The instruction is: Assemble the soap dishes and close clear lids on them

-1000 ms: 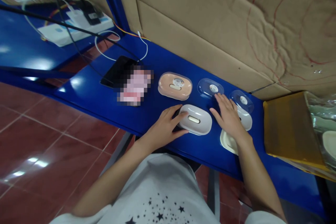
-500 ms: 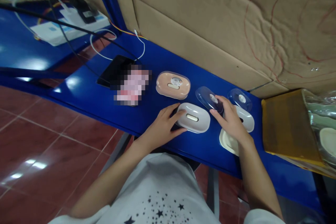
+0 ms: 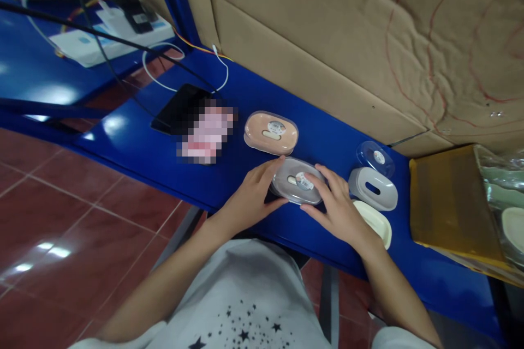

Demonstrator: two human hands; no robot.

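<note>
A light grey oval soap dish sits before me on the blue surface, with a clear lid bearing a round white sticker over its top. My left hand grips the left end of the dish, thumb in front and fingers behind. On the lid's right end my right hand is closed, its thumb at the near edge and fingers across the top and far edge. Just behind stands a peach soap dish under its own clear lid. Whether the grey dish's lid is fully seated I cannot tell.
To the right lie another clear lid, a grey slotted dish part and a cream tray. A cardboard box of wrapped pieces stands beyond. Left are a black device, a power strip and cables.
My right hand has picked up the nearer clear lid from the back and brought it left and towards me onto the grey dish. My left hand has stayed on the dish.
</note>
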